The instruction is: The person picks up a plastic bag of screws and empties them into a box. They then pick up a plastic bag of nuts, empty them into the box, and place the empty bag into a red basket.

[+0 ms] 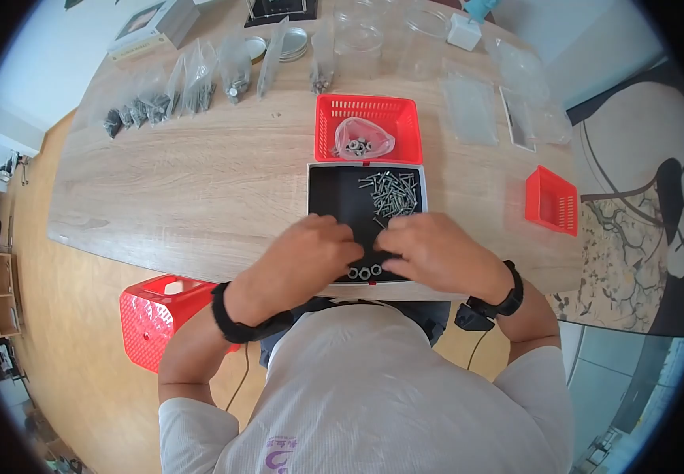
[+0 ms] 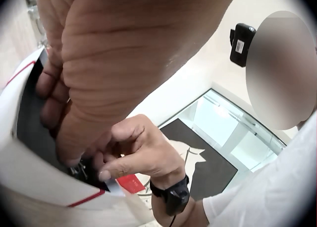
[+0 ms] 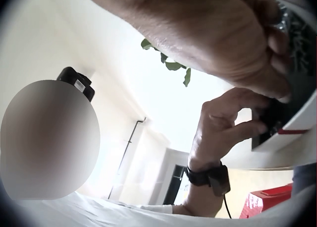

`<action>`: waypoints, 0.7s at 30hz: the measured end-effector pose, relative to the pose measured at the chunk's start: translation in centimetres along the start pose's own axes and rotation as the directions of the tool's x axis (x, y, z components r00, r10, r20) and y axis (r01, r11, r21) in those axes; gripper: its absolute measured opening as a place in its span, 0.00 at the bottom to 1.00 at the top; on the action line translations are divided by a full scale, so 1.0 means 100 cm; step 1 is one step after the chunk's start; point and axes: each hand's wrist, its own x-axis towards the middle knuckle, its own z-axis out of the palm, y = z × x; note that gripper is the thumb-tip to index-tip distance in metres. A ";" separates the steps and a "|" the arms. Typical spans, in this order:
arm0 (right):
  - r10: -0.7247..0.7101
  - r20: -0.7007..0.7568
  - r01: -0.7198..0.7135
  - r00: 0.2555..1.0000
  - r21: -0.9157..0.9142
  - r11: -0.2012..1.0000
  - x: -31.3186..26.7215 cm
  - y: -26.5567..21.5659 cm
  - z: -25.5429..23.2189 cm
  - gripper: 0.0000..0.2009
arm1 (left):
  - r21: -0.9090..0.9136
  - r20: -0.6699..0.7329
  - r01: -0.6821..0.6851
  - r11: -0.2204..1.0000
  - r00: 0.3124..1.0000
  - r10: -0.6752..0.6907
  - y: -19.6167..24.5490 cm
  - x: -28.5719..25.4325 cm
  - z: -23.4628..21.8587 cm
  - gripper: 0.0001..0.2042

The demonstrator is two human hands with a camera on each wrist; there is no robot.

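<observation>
Nuts (image 1: 364, 272) lie near the left hand (image 1: 314, 251) and right hand (image 1: 433, 249), fingers partly curled, though I cannot tell their grip.

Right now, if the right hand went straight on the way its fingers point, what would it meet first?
Most likely the left hand, facing the right hand over the box. Height is hard to judge, though: if that line slopes down, the box's floor could come first.

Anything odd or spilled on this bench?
One minor thing: a tiny speck lies by itself on the table, left of the larger red basket; too small to identify. The screws are heaped loosely, but inside the black-lined box, so no spill there.
</observation>
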 end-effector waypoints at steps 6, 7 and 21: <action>0.035 0.174 -0.021 0.984 -0.083 0.996 0.009 0.006 0.024 0.08 | 0.083 0.159 0.007 0.997 0.987 -0.020 0.002 0.009 0.033 0.05; 0.034 0.171 -0.020 0.985 -0.085 0.996 0.009 0.008 0.027 0.08 | 0.094 0.175 0.024 0.995 0.984 -0.040 0.002 0.010 0.035 0.05; 0.044 -0.013 -0.044 0.999 0.007 0.999 0.007 0.010 0.012 0.07 | -0.093 0.070 0.080 0.992 0.995 -0.074 0.005 0.011 0.039 0.08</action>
